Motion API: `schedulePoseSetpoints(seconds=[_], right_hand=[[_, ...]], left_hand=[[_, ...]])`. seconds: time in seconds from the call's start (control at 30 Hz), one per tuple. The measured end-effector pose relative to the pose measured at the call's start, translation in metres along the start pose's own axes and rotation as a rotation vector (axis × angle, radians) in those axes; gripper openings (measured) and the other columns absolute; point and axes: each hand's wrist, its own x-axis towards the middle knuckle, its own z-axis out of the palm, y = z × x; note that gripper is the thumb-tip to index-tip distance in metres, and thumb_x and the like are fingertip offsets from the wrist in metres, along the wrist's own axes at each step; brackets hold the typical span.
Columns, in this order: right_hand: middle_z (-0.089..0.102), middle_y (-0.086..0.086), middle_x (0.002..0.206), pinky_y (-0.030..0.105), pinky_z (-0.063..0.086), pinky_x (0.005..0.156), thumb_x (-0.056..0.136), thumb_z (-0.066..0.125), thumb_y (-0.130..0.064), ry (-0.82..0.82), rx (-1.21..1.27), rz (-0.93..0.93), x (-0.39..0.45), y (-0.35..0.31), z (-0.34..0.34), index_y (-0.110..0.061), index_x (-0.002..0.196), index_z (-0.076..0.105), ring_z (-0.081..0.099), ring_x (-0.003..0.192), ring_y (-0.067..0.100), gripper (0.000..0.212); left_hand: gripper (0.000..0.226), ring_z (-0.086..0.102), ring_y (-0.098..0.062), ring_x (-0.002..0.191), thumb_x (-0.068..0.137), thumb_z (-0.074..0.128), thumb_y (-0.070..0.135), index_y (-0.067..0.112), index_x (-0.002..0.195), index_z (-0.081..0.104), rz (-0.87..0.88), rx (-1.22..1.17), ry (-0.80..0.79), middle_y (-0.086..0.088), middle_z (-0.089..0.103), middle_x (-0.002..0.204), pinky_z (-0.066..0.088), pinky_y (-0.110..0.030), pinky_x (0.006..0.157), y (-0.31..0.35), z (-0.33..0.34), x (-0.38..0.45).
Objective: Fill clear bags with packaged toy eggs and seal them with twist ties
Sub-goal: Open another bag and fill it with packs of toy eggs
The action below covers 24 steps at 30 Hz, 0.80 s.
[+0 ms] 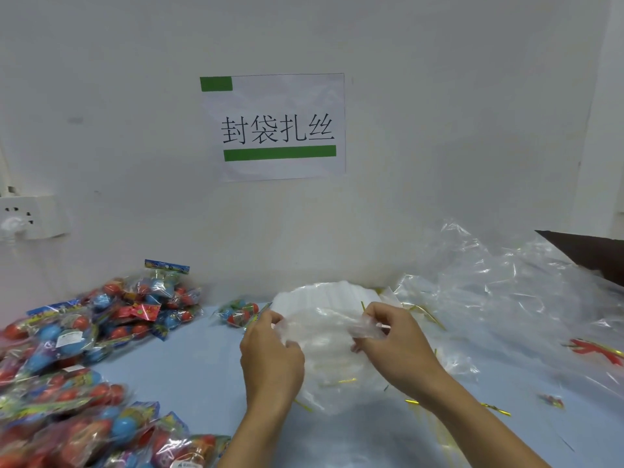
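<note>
Hands [271,358] [396,342] on empty clear bag [324,332], mouth apart.

Wall [439,96]: pale grey-white, plain, filling the upper part of the view; taken here as the landmark.

Paper sign [275,126]: white sheet fixed flat to the wall near its middle. Four large black Chinese characters, 封袋扎丝, in one row. A short green bar in its upper left corner, a longer green bar beneath the characters.

Power socket [28,216]: white, mounted low on the wall at its far left edge, something white plugged in; blurred.

Table [189,373]: light blue surface, meeting the foot of the wall.

Dark brown object [594,255]: flat, pointed, at the wall's lower right edge; identity cannot be told.
</note>
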Motion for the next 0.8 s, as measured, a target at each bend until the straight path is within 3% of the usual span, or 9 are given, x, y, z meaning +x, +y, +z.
schedulePoseSetpoints(seconds=[0.07,0.13,0.23,0.33,0.4,0.5,0.63,0.73,0.8], right_hand=[[0.06,0.019,0.072,0.028,0.037,0.054,0.079,0.062,0.002,0.074,-0.053,0.014,0.003,0.004,-0.004,-0.011,0.062,0.047,0.058,0.067,0.035,0.027],[0.048,0.011,0.066,0.032,0.034,0.057,0.077,0.058,0.003,0.151,-0.085,0.044,0.004,0.008,-0.006,-0.013,0.06,0.041,0.046,0.063,0.027,0.029],[0.044,-0.001,0.067,0.04,0.046,0.053,0.077,0.053,0.002,0.24,-0.061,0.12,0.006,0.01,-0.007,-0.017,0.062,0.04,0.05,0.061,0.034,0.028],[0.051,0.004,0.072,0.043,0.056,0.056,0.081,0.05,0.001,0.359,0.028,0.189,0.009,0.011,-0.011,-0.013,0.071,0.044,0.068,0.071,0.042,0.018],[0.061,0.008,0.077,0.05,0.059,0.069,0.085,0.052,-0.005,0.438,0.04,0.229,0.013,0.014,-0.016,-0.013,0.08,0.047,0.069,0.075,0.041,0.01],[0.065,0.018,0.103,0.046,0.051,0.086,0.092,0.057,-0.017,0.567,0.003,0.332,0.021,0.025,-0.032,-0.009,0.103,0.051,0.062,0.097,0.038,0.015],[0.035,0.02,0.144,0.039,0.039,0.086,0.09,0.071,-0.024,0.403,0.056,0.529,0.021,0.032,-0.055,-0.011,0.137,0.037,0.047,0.103,0.032,0.06],[0.027,0.017,0.145,0.043,0.042,0.098,0.079,0.083,-0.027,0.225,-0.066,0.492,0.017,0.029,-0.049,-0.021,0.145,0.028,0.047,0.12,0.038,0.086],[0.031,0.013,0.139,0.043,0.043,0.104,0.075,0.086,-0.028,0.172,-0.139,0.351,0.014,0.022,-0.039,-0.029,0.14,0.031,0.045,0.125,0.034,0.085]], left_hand=[[0.022,0.056,-0.025,0.09,0.084,0.058,-0.001,0.018,0.093,0.054,-0.032,0.033,0.047,0.003,0.057,0.105,0.042,-0.031,0.073,-0.002,-0.004,0.002],[0.021,0.055,-0.023,0.087,0.083,0.058,0.0,0.019,0.093,0.055,-0.025,0.008,0.074,0.002,0.055,0.101,0.04,-0.031,0.071,-0.001,-0.005,0.004],[0.022,0.051,-0.015,0.084,0.084,0.066,0.012,0.022,0.098,0.052,0.018,0.014,0.027,0.0,0.053,0.102,0.036,-0.028,0.072,0.0,-0.003,0.004],[0.042,0.058,-0.02,0.085,0.081,0.075,0.027,0.023,0.109,0.044,-0.077,-0.08,-0.199,-0.003,0.049,0.106,0.053,-0.033,0.071,0.001,-0.002,0.002],[0.05,0.065,-0.02,0.072,0.081,0.078,0.028,0.022,0.114,0.041,-0.153,-0.292,-0.388,-0.008,0.049,0.107,0.057,-0.03,0.056,0.005,-0.003,-0.002],[0.041,0.07,-0.014,0.069,0.085,0.075,0.03,0.025,0.114,0.047,-0.109,-0.394,-0.552,-0.009,0.057,0.108,0.057,-0.027,0.058,0.008,-0.001,-0.006],[0.022,0.069,-0.017,0.084,0.087,0.072,0.032,0.029,0.104,0.059,0.001,-0.221,-0.582,0.0,0.065,0.105,0.061,-0.035,0.072,0.004,0.001,-0.007],[0.023,0.065,-0.015,0.076,0.085,0.072,0.035,0.031,0.103,0.058,-0.023,-0.138,-0.593,0.003,0.065,0.105,0.059,-0.042,0.078,0.002,0.001,-0.008],[0.031,0.068,-0.016,0.075,0.086,0.072,0.037,0.029,0.109,0.053,-0.047,-0.157,-0.597,0.001,0.064,0.106,0.06,-0.04,0.076,0.002,0.0,-0.009]])
